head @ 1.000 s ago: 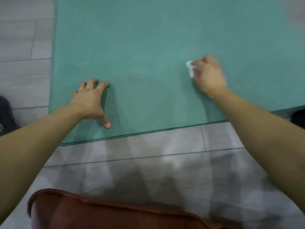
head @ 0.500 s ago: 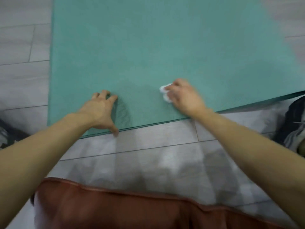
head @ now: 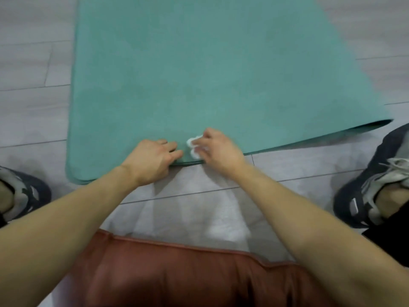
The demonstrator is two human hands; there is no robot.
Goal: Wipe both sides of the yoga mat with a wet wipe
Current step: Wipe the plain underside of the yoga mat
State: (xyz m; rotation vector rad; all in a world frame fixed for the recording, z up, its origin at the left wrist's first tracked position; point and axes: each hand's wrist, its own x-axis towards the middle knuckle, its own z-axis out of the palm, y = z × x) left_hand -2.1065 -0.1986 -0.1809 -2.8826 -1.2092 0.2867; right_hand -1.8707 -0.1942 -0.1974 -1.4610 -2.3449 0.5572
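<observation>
A teal yoga mat (head: 199,74) lies flat on the grey floor, its near edge running across the middle of the view. My right hand (head: 218,149) holds a crumpled white wet wipe (head: 193,147) against the mat just inside that near edge. My left hand (head: 152,159) rests on the mat edge right beside it, fingers bent over the surface, fingertips close to the wipe. The mat's near right corner (head: 385,122) lifts slightly off the floor.
Grey plank floor (head: 33,107) surrounds the mat. A dark shoe (head: 371,173) stands at the right and another (head: 24,191) at the left. A reddish-brown garment (head: 177,273) fills the bottom of the view.
My right hand has dragged the wipe left and toward me to the mat's near edge. My left hand has slid right along the edge, so the two hands are now almost touching.
</observation>
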